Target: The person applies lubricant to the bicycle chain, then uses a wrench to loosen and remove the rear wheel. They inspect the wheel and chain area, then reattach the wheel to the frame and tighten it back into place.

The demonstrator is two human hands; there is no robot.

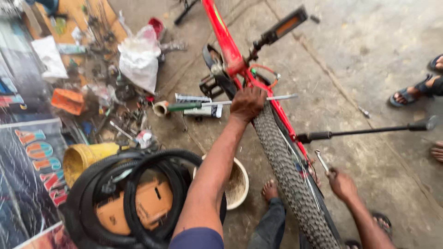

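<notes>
Wheel (286, 170) fitting underway: left hand (248, 103) gripping tyre top, right hand (341, 183) holding spanner (321, 161) at axle; next likely needing steady nut tightening.

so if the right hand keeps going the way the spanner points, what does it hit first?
Probably the red frame tube beside the tyre: the right hand points its spanner up-left at it. Depth is unclear.

Bare concrete floor (369, 55) – cracked and stained

Lying on it: spare tyres (138, 203) near left, yellow bucket (85, 157), white bowl (237, 184), white plastic bag (138, 57) far left, small parts scattered around.
</notes>
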